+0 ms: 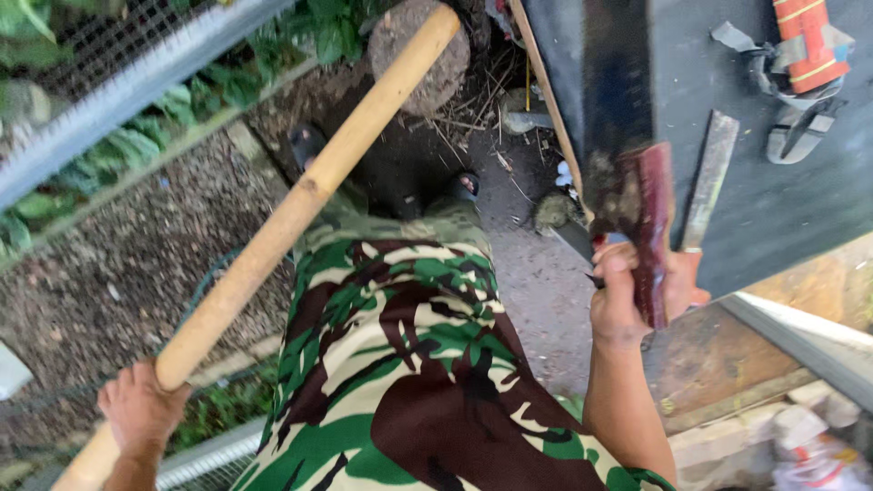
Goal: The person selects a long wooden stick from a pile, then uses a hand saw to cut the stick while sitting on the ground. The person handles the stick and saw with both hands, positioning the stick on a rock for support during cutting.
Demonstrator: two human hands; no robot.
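Outdoors on gravel ground [118, 264] beside a wire fence [109, 82], a dark worktop [773, 209] at my right.

My left hand [138, 414] is closed around a long bamboo pole [300, 205], which slants up and away across my camouflage trousers [409, 364]. My right hand [637, 291], arm raised, grips the reddish handle of a machete [627, 136], blade pointing up along the worktop edge. An orange tool [805, 41] lies on the worktop.

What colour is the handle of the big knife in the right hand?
Dark reddish-brown; the knife handle shows best in the head view, gripped by the right hand.
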